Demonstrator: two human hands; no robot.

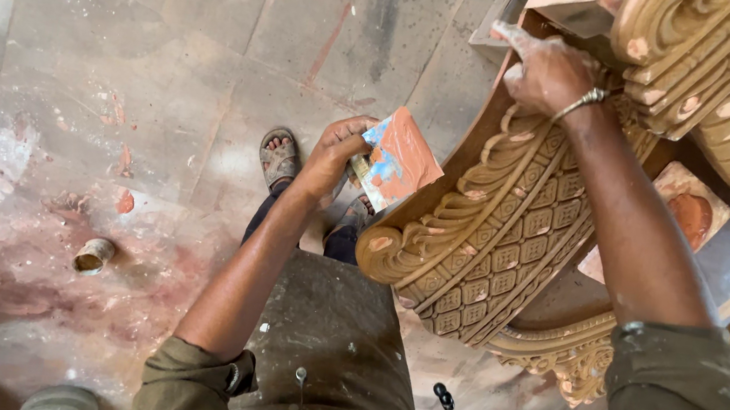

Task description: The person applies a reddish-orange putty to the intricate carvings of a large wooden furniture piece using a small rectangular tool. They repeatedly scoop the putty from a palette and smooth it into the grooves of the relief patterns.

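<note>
Woodcarving or furniture-finishing workshop. Large carved wooden piece (510,243) with scroll and lattice relief at 3 o'clock, patched with reddish filler. Stone floor (121,60) stained with red paste and dust from 9 to 12 o'clock. Small tin (93,256) lying at 8 o'clock. Speckled work clothes (335,361) at 6.

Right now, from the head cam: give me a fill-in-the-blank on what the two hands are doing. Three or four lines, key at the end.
1. The left hand holds a flat card smeared with ____ paste.
2. The right hand presses on the carved ____ furniture piece.
3. A bracelet circles the ____ wrist.
4. A small tin can lies on its side on the stained ____.

Missing words: orange; wooden; right; floor
</note>
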